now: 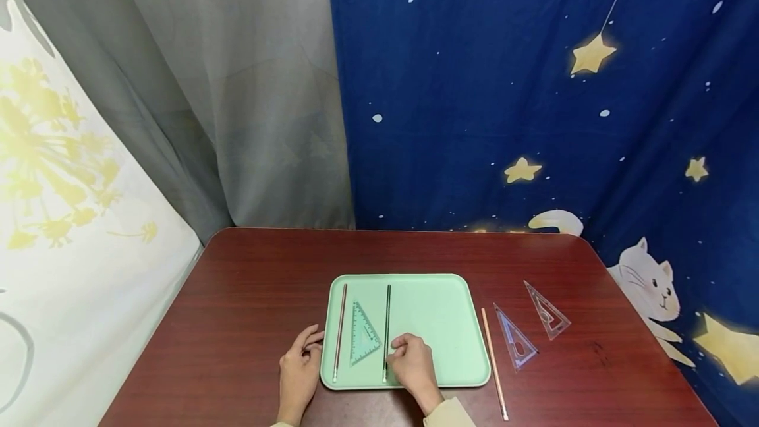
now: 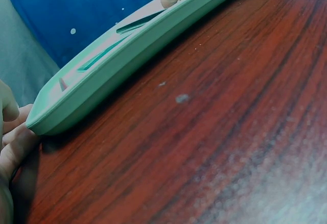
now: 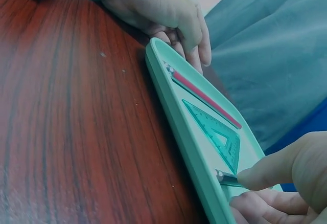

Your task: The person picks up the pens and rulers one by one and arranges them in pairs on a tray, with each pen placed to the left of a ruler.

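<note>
A light green tray (image 1: 435,315) lies on the table, holding a red pencil (image 1: 340,331), a green transparent set square (image 1: 358,350) and a dark pencil (image 1: 388,315). The pencils lie lengthwise, one on each side of the set square. My right hand (image 1: 413,366) pinches the dark pencil near its close end; in the right wrist view the thumb (image 3: 271,169) is on it, the other fingers curled below. At the tray's left edge, my left hand (image 1: 298,374) touches the outer side with loosely bent fingers.
Right of the tray, a natural-wood pencil (image 1: 492,354) lies on the reddish-brown table (image 1: 255,282). Beyond it are a purple-tinted set square (image 1: 506,329) and a clear set square (image 1: 535,295). Grey and blue star-patterned curtains (image 1: 462,84) hang behind the table.
</note>
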Demonstrator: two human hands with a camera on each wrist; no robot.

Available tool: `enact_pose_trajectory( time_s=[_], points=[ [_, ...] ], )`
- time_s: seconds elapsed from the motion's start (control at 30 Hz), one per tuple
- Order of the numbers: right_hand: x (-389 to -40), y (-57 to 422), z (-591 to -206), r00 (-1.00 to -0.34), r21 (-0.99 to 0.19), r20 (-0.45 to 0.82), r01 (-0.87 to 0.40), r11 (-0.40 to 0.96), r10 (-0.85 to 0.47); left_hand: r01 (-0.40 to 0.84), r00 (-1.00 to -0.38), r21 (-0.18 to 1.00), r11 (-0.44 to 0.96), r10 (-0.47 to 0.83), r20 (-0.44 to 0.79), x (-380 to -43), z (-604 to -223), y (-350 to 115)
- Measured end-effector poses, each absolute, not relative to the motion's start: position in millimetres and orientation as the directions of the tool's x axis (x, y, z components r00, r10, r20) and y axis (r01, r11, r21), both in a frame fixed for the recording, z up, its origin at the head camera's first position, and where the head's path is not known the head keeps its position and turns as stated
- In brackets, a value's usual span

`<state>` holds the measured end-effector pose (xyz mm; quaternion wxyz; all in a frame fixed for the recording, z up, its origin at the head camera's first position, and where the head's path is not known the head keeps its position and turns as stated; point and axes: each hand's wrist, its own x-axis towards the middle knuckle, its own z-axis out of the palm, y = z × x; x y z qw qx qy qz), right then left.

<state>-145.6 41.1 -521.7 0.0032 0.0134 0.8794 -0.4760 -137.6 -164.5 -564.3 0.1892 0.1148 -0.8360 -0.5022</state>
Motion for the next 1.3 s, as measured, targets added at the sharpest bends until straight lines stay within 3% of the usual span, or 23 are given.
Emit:
enact_pose_trajectory(
  time_s=[0.37,1.3],
  points=[
    [-147,54,-518,-0.997,-0.886,-0.069,0.08,0.456,0.042,-0.008,-0.902,0.879,0.477,-0.383,0.199,-138,-566,-164],
    [-148,84,-517,-0.99,-0.877,-0.054,0.108,0.468,0.127,-0.028,-0.903,0.881,0.472,-0.389,0.18,-137,-563,-165]
  ],
)
